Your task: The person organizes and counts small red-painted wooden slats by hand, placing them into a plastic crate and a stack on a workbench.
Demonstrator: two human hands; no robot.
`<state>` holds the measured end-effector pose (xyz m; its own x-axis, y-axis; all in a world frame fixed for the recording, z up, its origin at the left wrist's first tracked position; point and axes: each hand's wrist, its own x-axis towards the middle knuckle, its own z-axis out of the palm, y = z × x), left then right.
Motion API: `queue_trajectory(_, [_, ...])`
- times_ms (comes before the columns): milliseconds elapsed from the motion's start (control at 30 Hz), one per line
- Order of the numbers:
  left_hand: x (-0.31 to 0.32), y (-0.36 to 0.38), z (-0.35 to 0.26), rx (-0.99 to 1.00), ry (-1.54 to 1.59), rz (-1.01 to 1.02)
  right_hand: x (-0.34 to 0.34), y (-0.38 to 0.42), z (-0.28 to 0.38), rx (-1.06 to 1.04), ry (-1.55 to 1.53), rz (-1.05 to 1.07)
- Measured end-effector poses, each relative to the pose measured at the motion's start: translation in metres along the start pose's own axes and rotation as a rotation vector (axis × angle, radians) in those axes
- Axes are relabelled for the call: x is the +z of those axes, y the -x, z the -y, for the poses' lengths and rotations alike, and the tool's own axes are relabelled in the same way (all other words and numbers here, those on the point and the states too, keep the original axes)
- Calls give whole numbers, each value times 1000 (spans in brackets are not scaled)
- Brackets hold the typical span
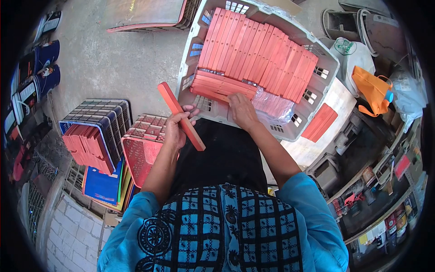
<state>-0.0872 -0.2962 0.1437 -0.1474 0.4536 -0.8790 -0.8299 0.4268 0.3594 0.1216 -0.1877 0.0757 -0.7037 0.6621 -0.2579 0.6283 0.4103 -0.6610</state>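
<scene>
A red bar with a bare end face [192,133] lies slanted in my left hand [176,124], whose fingers are wrapped round its middle. In front of me stands a large grey crate [333,77] filled with rows of red bars [253,45]. Along the crate's near side, several more bars lie stacked lengthwise. My right hand [242,109] reaches over the near rim, its fingertips at the end of the nearest bar [210,94]. Clear plastic film [274,109] lies beside that hand.
At the left are a dark blue crate [115,115] of red pieces and a red basket [136,152]. Two red pieces [319,122] lie on a pale board right of the grey crate. An orange bag [371,90] and cluttered shelves [376,199] are at the right.
</scene>
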Motion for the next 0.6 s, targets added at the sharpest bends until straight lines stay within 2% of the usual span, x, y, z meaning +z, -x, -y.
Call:
queue_trajectory(33, [4,1,0,-9,25,29,-9,1,8,29,-69,-23])
queue_trajectory(133, [24,5,0,-62,67,123,-28,11,37,303,-682,0])
queue_trajectory(200, [41,6,3,-127,46,180,-25,19,47,227,-726,-75])
queue_trajectory(233, [50,7,7,-137,12,125,-25,23,51,188,-746,-113])
queue_trajectory(333, [65,8,17,-64,-136,212,-36,35,67,302,-705,-123])
queue_trajectory(467, [79,13,24,-169,-188,295,-43,48,60,242,-246,-158])
queue_trajectory(567, [90,17,30,-216,-302,312,-43,58,46,671,-1066,-161])
queue_trajectory(600, [95,18,30,-191,-294,314,-44,62,43,740,-1254,-313])
